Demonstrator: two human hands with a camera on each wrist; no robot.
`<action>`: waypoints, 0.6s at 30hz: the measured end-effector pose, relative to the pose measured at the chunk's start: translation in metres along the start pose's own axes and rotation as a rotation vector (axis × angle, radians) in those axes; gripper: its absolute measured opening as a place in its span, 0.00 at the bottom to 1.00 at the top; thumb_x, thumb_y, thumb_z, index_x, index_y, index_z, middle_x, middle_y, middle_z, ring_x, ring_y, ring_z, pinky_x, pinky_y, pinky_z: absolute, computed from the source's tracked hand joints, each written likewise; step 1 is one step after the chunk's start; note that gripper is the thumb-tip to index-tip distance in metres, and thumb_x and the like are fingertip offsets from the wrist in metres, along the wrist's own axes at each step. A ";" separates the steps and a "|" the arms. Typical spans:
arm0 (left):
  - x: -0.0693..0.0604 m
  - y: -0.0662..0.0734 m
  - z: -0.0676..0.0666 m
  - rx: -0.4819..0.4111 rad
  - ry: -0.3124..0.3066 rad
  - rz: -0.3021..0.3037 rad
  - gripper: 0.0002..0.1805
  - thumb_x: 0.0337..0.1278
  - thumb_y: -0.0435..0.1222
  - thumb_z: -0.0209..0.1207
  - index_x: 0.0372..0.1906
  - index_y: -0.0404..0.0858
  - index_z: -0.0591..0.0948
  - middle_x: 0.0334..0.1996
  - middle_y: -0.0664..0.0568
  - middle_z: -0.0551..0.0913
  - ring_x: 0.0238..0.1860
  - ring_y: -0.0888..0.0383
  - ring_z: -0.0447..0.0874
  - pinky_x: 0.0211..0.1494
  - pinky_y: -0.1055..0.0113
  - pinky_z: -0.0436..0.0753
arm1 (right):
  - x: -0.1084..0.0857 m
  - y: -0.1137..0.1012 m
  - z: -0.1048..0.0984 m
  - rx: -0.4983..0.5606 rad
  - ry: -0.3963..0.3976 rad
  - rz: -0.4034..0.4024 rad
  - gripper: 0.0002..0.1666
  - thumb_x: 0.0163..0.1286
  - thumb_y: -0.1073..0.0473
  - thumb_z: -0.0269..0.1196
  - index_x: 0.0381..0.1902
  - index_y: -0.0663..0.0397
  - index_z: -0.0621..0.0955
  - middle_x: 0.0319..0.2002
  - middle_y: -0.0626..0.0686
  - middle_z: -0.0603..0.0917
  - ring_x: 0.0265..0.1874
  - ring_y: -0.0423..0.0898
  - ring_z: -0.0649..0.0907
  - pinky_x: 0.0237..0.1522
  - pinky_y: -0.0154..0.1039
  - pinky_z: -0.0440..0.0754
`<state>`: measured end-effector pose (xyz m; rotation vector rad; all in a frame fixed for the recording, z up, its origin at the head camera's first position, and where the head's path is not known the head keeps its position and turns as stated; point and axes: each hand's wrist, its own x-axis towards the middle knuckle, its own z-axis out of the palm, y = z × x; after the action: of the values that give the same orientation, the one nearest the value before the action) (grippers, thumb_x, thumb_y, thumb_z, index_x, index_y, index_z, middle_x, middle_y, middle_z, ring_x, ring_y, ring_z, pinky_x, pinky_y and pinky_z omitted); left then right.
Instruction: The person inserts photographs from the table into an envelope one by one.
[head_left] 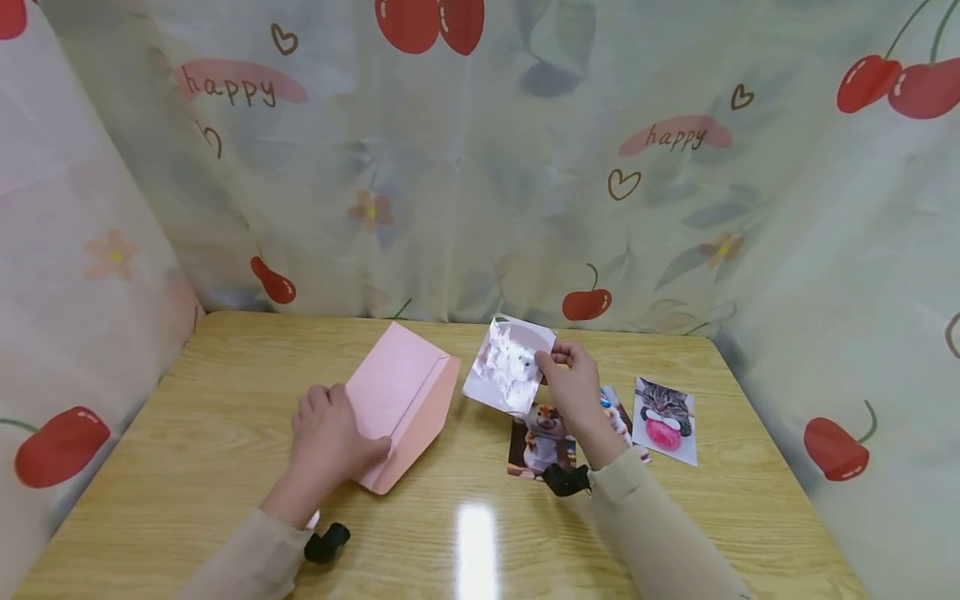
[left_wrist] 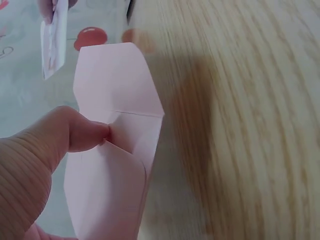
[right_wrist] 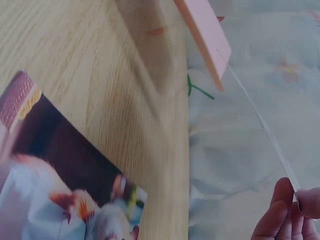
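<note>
My left hand [head_left: 330,437] grips a pink envelope [head_left: 393,387] tilted above the table. In the left wrist view its flap [left_wrist: 117,75] stands folded back, and the thumb presses at the mouth of the pocket. My right hand [head_left: 573,383] pinches a glossy photo [head_left: 510,367] of a white furry animal by its right edge, just right of the envelope. Glare covers part of that picture. From the right wrist the held photo shows almost edge-on, between thumb and fingers. Below the right hand lies a photo of a small brown animal [head_left: 542,437].
A photo of a cat with a pink ball [head_left: 665,421] lies at the right on the wooden table [head_left: 225,400]. Another photo [head_left: 617,414] is partly hidden by the right forearm. A cherry-printed curtain [head_left: 465,183] stands behind the table and at both sides.
</note>
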<state>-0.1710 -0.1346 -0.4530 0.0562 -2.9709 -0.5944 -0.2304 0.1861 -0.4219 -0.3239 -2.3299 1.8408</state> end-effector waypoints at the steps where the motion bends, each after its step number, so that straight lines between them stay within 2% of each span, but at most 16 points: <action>1: 0.000 0.000 0.001 0.001 0.009 0.006 0.51 0.27 0.56 0.71 0.50 0.21 0.66 0.45 0.29 0.64 0.46 0.35 0.62 0.49 0.43 0.65 | 0.000 0.000 0.001 0.008 0.003 -0.011 0.18 0.68 0.56 0.63 0.51 0.59 0.75 0.41 0.57 0.75 0.36 0.50 0.80 0.39 0.40 0.82; 5: 0.000 0.001 0.005 -0.007 0.032 0.013 0.51 0.25 0.56 0.72 0.50 0.21 0.67 0.45 0.29 0.64 0.46 0.36 0.62 0.49 0.44 0.65 | -0.003 0.001 0.009 0.026 -0.001 -0.059 0.17 0.68 0.56 0.63 0.49 0.61 0.75 0.39 0.57 0.75 0.31 0.49 0.82 0.40 0.44 0.83; 11: -0.001 0.001 0.012 -0.026 0.054 0.021 0.49 0.25 0.56 0.72 0.48 0.23 0.68 0.43 0.32 0.64 0.45 0.37 0.60 0.49 0.46 0.64 | -0.010 0.000 0.024 0.026 -0.006 -0.095 0.15 0.68 0.56 0.63 0.46 0.60 0.75 0.37 0.57 0.75 0.30 0.52 0.83 0.37 0.43 0.83; 15: -0.001 0.003 0.013 -0.038 0.060 0.017 0.49 0.26 0.56 0.72 0.49 0.23 0.68 0.43 0.33 0.63 0.46 0.38 0.59 0.50 0.46 0.63 | -0.013 0.003 0.034 0.045 -0.007 -0.125 0.14 0.68 0.58 0.63 0.45 0.61 0.75 0.37 0.57 0.75 0.30 0.49 0.83 0.40 0.50 0.82; 18: -0.001 0.003 0.012 -0.041 0.071 0.018 0.49 0.26 0.56 0.72 0.49 0.24 0.68 0.43 0.34 0.63 0.46 0.39 0.59 0.50 0.46 0.63 | -0.015 0.002 0.039 0.042 -0.018 -0.135 0.13 0.68 0.58 0.62 0.44 0.61 0.75 0.36 0.57 0.75 0.29 0.47 0.82 0.39 0.50 0.82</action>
<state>-0.1719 -0.1272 -0.4631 0.0463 -2.8867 -0.6377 -0.2252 0.1460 -0.4331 -0.1412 -2.2603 1.8332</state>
